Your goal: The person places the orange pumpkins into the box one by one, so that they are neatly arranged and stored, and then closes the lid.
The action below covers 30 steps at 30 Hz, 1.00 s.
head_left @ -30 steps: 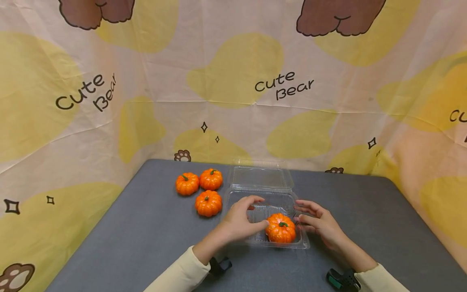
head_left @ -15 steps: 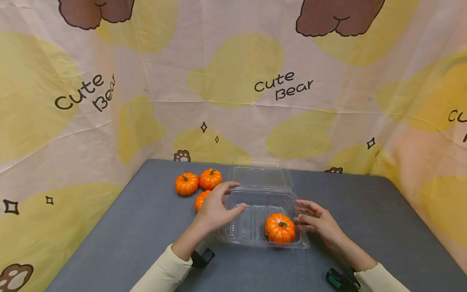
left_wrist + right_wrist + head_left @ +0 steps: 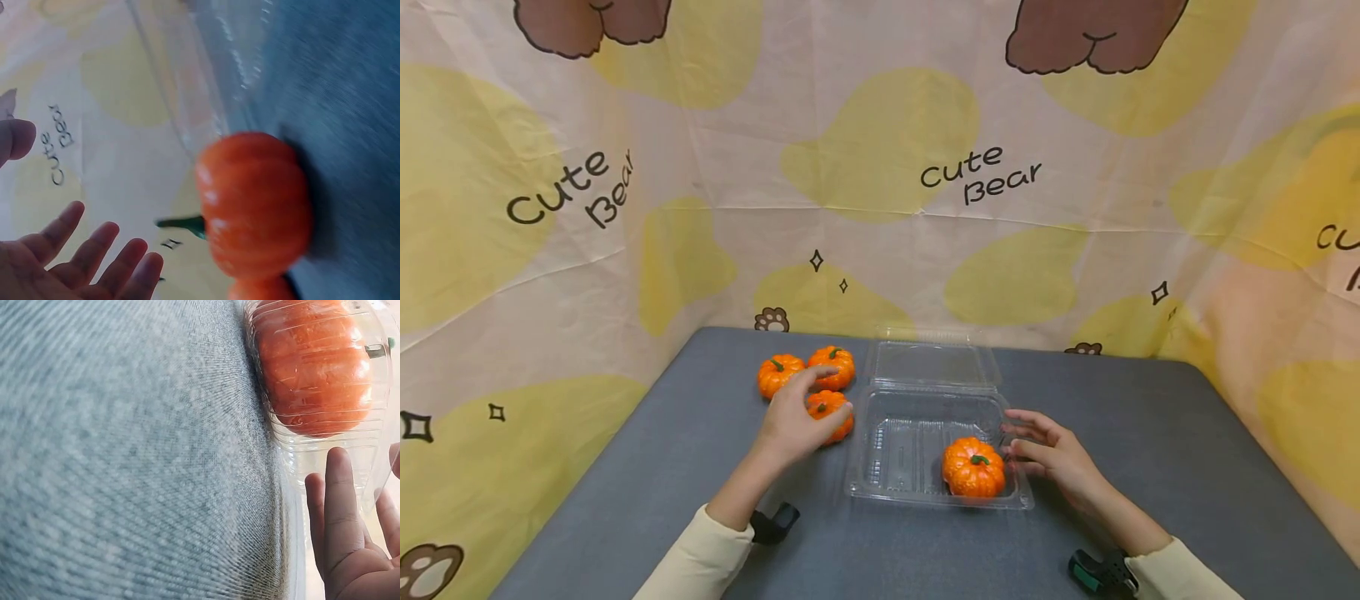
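My left hand (image 3: pixel 790 425) is over the front pumpkin (image 3: pixel 829 407) of a small orange group, thumb and fingers spread apart with nothing between them. In the left wrist view that pumpkin (image 3: pixel 256 206) shows its green stem, beside the extended fingers (image 3: pixel 100 244). My right hand (image 3: pixel 1063 462) stays at the right wall of a clear plastic clamshell box (image 3: pixel 940 502). Its straight fingers (image 3: pixel 340 494) lie along the ribbed wall in the right wrist view. One pumpkin (image 3: pixel 973 468) sits inside the box, at the front right corner.
Two more pumpkins, the left one (image 3: pixel 778 375) and the back one (image 3: pixel 837 365), stand close behind the front pumpkin. The box's transparent lid (image 3: pixel 932 364) lies folded back toward the printed cloth wall (image 3: pixel 865 150). Everything rests on a grey tabletop (image 3: pixel 662 467).
My left hand has moved left from the pumpkin inside the box, across the box's left side, to the front pumpkin on the table. The right hand has stayed at the box wall.
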Each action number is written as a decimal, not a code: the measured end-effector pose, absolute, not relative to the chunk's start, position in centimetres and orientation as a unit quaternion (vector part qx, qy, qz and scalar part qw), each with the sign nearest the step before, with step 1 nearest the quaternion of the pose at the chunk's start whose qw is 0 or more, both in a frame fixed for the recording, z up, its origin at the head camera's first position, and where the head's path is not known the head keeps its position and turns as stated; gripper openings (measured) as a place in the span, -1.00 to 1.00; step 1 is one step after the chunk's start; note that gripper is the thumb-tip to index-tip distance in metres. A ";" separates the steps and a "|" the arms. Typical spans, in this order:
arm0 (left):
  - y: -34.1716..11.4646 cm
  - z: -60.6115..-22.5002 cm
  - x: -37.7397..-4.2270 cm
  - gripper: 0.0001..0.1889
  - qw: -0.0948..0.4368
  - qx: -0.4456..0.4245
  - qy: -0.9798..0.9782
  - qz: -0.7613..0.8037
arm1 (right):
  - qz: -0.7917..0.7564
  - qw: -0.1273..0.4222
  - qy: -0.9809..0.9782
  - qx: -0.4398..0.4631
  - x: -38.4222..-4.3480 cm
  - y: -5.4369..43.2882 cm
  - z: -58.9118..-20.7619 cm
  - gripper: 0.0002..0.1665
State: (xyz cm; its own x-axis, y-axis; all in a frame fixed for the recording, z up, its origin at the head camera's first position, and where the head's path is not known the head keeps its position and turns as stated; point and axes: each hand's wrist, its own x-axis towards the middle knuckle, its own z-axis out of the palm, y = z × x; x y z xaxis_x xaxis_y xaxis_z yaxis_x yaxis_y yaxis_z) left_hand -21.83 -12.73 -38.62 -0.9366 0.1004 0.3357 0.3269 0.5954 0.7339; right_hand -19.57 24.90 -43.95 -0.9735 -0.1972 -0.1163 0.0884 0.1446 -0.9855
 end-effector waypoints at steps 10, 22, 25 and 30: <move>-14.9 -40.9 -22.5 -0.47 0.125 -0.099 -0.906 -0.392 | -0.654 0.112 0.747 -0.041 -19.6 24.9 -43.6 -0.33; -15.7 -42.5 -23.3 -0.40 0.084 -0.063 -0.918 -0.383 | -0.655 0.114 0.745 -0.044 -19.5 24.9 -43.8 -0.34; -15.9 -42.8 -23.4 -0.38 0.075 -0.059 -0.920 -0.381 | -0.654 0.115 0.746 -0.044 -19.5 24.9 -43.7 -0.34; -16.0 -43.2 -23.6 -0.35 0.057 -0.055 -0.921 -0.381 | -0.655 0.116 0.745 -0.047 -19.5 25.0 -43.8 -0.35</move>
State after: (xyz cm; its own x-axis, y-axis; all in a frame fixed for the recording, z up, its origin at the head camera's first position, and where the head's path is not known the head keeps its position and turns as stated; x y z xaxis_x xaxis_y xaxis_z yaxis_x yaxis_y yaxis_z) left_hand -23.62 -16.04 -43.23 -0.9875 0.0577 0.1464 0.1443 0.7036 0.6958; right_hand -19.48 25.00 -43.75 -0.9685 -0.2227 -0.1117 0.0824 0.1370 -0.9871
